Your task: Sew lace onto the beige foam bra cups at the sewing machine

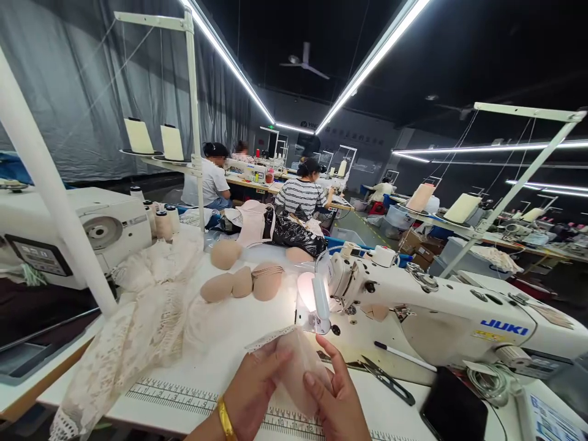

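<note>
Pinching left hand (248, 386): grasps the left side of a pale, sheer, soft fabric piece (296, 375), thumb on top; a gold bracelet (226, 419) circles the wrist.
Right hand (340, 392): grasps the right side, thumb pressed on the cloth, index finger extended; the two-sided hold probably keeps it spread.
Fabric piece: between both hands, above the near part of the white bench (168, 358), its perforated edge towards the far left.
Printed black-on-white ruler (174, 397): runs along the near edge, presumably handy for measuring.
White sewing machine marked JUKI (441, 318): at the right; its lit white lamp (321, 304) shines beside the needle area, likely for clear sight.
Black metal snips (390, 381): just right of the right hand, apparently for easy reach.
Rounded beige foam cups (267, 283): grouped beyond the hands, some stacked, perhaps to save room.
Cream lace fabric (108, 355): heaped left, hanging over the near edge.
Co-worker in a striped top (301, 196): seated far off.
</note>
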Tool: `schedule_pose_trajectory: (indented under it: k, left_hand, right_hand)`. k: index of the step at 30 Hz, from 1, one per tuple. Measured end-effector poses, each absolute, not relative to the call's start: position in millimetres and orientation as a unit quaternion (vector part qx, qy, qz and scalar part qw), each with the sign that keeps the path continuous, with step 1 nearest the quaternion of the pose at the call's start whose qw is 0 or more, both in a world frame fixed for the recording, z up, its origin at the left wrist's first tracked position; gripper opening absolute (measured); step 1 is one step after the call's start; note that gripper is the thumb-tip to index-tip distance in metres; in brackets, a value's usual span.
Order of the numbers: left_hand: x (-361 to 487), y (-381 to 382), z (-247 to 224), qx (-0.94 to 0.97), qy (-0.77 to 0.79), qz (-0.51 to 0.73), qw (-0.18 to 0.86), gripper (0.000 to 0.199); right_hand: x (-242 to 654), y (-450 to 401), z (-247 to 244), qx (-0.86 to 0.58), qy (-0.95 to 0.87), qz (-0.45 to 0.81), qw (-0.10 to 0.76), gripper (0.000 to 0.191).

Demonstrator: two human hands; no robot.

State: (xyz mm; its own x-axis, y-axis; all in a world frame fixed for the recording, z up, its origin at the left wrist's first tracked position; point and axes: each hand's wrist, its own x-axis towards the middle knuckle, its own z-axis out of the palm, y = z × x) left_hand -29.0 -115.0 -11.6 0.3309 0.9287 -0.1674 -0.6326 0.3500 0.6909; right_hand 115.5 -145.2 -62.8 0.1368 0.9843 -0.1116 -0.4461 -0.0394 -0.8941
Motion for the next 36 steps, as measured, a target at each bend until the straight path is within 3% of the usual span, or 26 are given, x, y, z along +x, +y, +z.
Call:
schedule_pose_trajectory:
  k: [5, 24, 31, 36]
  left_hand:
    - [-18.1, -104.9, -13.3, 0.184, 0.370, 0.583, 0.699, 0.051]
    - [-6.9, -110.6, -11.9, 0.181, 0.328, 0.526, 0.763, 0.054]
    - [0.5, -109.7, -11.2, 0.191, 0.333, 0.510, 0.770, 0.064]
    - [2.2, -108.6, -16.4, 0.186, 0.318, 0.512, 0.776, 0.061]
  right_hand:
    - [115.1, -139.8, -76.2, -0.449, -0.310, 0.546, 0.636, 0.113]
    - [121.3, -135.7, -74.0, -0.409, -0.226, 0.582, 0.665, 0.096]
    - [117.5, -135.7, -75.1, -0.406, -0.230, 0.559, 0.685, 0.096]
    - [117.3, -136.0, -73.4, -0.403, -0.216, 0.558, 0.692, 0.099]
